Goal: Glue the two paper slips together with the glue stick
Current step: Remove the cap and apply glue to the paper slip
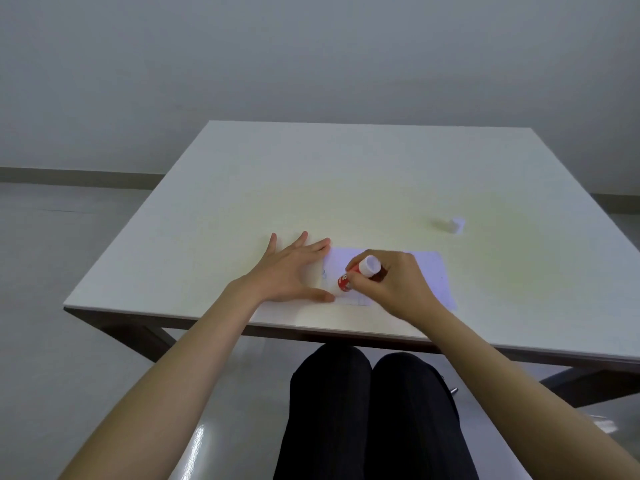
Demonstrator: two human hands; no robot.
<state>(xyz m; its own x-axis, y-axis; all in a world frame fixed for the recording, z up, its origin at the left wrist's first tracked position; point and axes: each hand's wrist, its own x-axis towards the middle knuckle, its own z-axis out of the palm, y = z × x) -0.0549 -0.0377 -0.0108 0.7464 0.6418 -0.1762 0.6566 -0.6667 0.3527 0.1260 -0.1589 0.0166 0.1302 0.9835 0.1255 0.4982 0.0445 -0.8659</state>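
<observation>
Near the white table's (242, 188) front edge, spread left hand (289, 271) pins thin, light white paper slips (431, 271); right hand (394, 282) pinches rigid red-and-white glue stick (356, 273) mid-barrel, likely best

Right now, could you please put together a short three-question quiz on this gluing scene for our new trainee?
1. True or false: the glue stick is held in the right hand.
2. Where is the white cap? A) on the glue stick B) loose on the table, beyond and to the right of the paper C) in the left hand
3. In a few words, what is the left hand doing?

Key
1. True; its grip is closed around the stick, whose lower end points down at the paper.
2. B
3. It lies flat with fingers spread at the paper's left edge, apparently steadying it.
</observation>
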